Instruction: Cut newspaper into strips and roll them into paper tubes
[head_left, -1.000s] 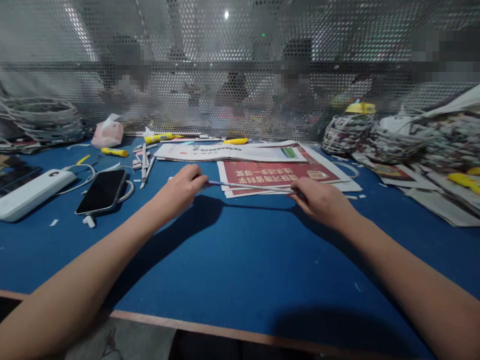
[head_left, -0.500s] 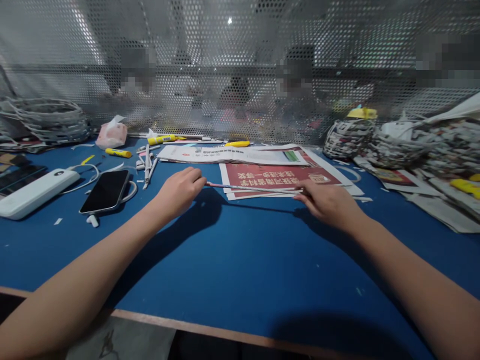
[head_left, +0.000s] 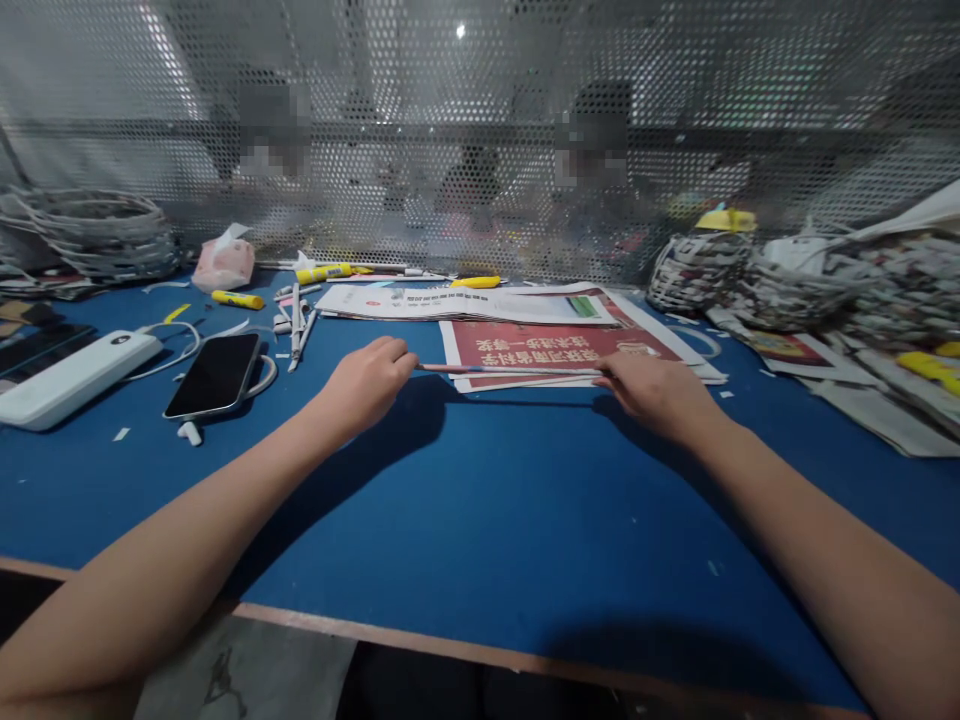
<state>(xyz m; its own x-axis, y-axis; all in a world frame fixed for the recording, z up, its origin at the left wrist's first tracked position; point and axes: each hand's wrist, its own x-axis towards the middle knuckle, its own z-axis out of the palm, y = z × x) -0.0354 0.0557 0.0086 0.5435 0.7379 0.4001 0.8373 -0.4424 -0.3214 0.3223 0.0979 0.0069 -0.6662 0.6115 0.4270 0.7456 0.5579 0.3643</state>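
A thin rolled paper stick (head_left: 510,370) stretches level between my two hands, a little above the blue table. My left hand (head_left: 375,382) is closed around its left end. At the right end, my right hand (head_left: 651,392) pinches it between thumb and fingers. Behind the stick lie red printed newspaper sheets (head_left: 525,345), and a folded white newspaper strip (head_left: 450,303) rests on top of them. The stick's very ends are hidden inside my fingers.
Left on the blue table (head_left: 450,520) are a phone (head_left: 214,375), a white power bank (head_left: 79,380) with a cable, glue sticks (head_left: 238,300) and several paper rolls (head_left: 298,325). Woven paper baskets (head_left: 694,275) stand at both sides. A perforated metal screen (head_left: 465,130) closes the back.
The paper stick has become more level, its right end rising slightly. Both hands keep hold of it and have barely moved.
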